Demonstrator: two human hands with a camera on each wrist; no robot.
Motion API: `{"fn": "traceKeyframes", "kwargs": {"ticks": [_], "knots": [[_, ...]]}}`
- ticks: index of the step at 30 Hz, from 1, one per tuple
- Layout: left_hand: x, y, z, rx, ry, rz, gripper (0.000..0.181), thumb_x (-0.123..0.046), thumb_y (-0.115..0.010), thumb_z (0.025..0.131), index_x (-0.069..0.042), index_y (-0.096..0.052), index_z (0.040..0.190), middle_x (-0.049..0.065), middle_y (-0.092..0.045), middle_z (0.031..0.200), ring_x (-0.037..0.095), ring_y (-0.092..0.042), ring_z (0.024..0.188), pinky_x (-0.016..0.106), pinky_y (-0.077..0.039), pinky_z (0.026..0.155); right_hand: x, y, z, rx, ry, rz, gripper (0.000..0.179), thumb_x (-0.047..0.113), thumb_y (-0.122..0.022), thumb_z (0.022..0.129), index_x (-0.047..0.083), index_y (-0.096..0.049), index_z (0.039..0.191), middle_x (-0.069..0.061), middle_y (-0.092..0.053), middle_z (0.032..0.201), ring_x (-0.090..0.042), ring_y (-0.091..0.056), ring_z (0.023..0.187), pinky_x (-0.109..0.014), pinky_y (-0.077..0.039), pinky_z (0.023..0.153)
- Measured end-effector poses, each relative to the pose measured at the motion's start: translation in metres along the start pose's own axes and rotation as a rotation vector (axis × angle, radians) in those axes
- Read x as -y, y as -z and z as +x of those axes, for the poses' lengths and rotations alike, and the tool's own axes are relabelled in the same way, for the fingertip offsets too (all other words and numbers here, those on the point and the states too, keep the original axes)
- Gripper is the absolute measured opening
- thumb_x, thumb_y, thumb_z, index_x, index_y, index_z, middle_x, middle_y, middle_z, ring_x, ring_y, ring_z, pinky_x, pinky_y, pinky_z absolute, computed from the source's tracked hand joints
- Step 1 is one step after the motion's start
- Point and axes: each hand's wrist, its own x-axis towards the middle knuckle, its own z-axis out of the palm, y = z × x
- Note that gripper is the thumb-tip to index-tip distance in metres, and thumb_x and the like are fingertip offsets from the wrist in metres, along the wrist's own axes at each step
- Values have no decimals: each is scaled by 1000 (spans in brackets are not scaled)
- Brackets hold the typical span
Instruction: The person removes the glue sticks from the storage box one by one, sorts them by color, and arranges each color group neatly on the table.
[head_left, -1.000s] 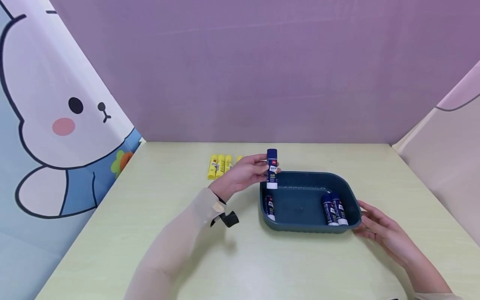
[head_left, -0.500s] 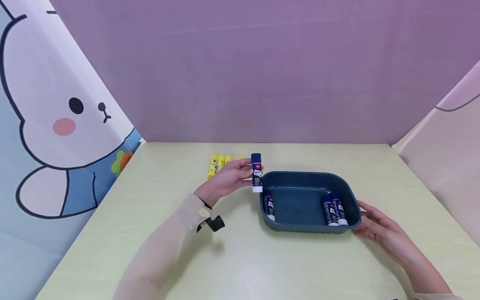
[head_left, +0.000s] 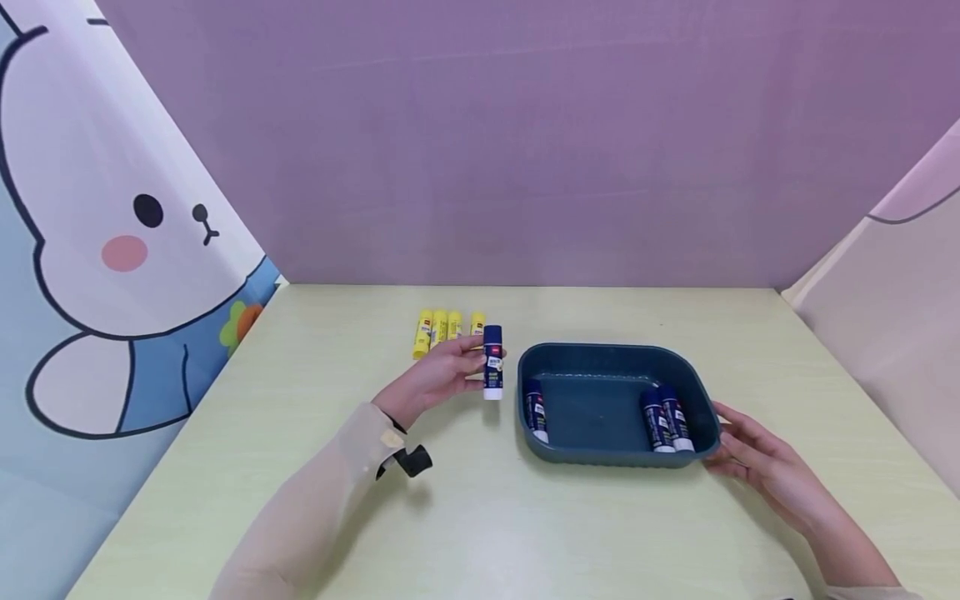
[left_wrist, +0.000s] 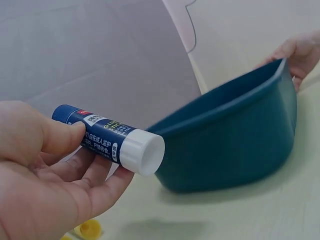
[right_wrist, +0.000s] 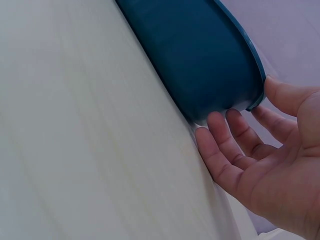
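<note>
My left hand [head_left: 438, 377] pinches a dark blue glue stick [head_left: 492, 363] with a white base, held upright over the table, left of the teal plastic basket [head_left: 600, 457]. In the left wrist view the thumb lies across the glue stick's [left_wrist: 107, 136] label and the fingers support it from below. Inside the basket, one blue glue stick [head_left: 536, 412] leans at the left end and two more blue glue sticks [head_left: 667, 421] lie side by side at the right. My right hand [head_left: 765, 462] touches the basket's right end, fingertips [right_wrist: 216, 120] on the outer wall, thumb at the rim.
Several yellow glue sticks [head_left: 440, 329] stand in a row on the table behind my left hand, one a little apart. A purple backdrop [head_left: 525, 167] closes off the table's [head_left: 480, 517] far edge. A cartoon-printed sheet [head_left: 112, 217] hangs at the left.
My left hand has moved left and toward me with the blue glue stick, from over the basket's left rim to beside it. My right hand and the basket have stayed in place.
</note>
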Motion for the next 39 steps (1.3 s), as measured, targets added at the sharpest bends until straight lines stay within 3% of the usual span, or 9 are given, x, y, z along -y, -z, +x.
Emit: {"fn": "traceKeyframes", "kwargs": {"ticks": [12,16,20,28,33,39], "knots": [[21,19,-10,-49,50,37,60,6,-39,103,-11,-24,158,28,-46,144,30,-59,118,49,-49,100,0,0,1,7,8,13,54,-6,-28,106,21,-44,150,-3,-61,119,-18,-66,101,-29,-57,87],[24,22,-12,-37,63,43,65,7,-39,102,-22,-24,159,29,-45,145,32,-57,120,48,-49,100,0,0,1,10,17,19,55,-7,-28,106,21,-45,150,-4,-61,118,-18,-66,101,-29,-57,87],[26,25,-14,-18,70,49,65,7,-39,102,-25,-26,158,28,-43,146,33,-54,124,43,-50,96,0,1,1,17,24,28,55,-7,-28,106,21,-44,151,-4,-61,119,-18,-66,101,-29,-57,87],[30,27,-17,-8,106,-25,63,5,-41,102,-20,-27,158,27,-45,144,29,-55,122,40,-49,94,0,1,1,28,29,36,55,-7,-27,106,20,-44,151,-4,-61,119,-18,-66,101,-29,-57,88],[33,27,-16,-40,95,40,61,2,-50,101,-18,-32,156,24,-56,135,27,-60,114,41,-50,94,0,1,1,25,24,34,54,-7,-27,106,20,-44,151,-4,-61,119,-18,-66,101,-29,-57,88],[35,27,-16,-125,50,127,61,6,-59,96,-12,-42,151,22,-51,124,28,-59,106,42,-55,93,0,1,1,26,22,36,55,-7,-27,106,20,-44,151,-4,-60,119,-18,-66,102,-29,-57,88]]}}
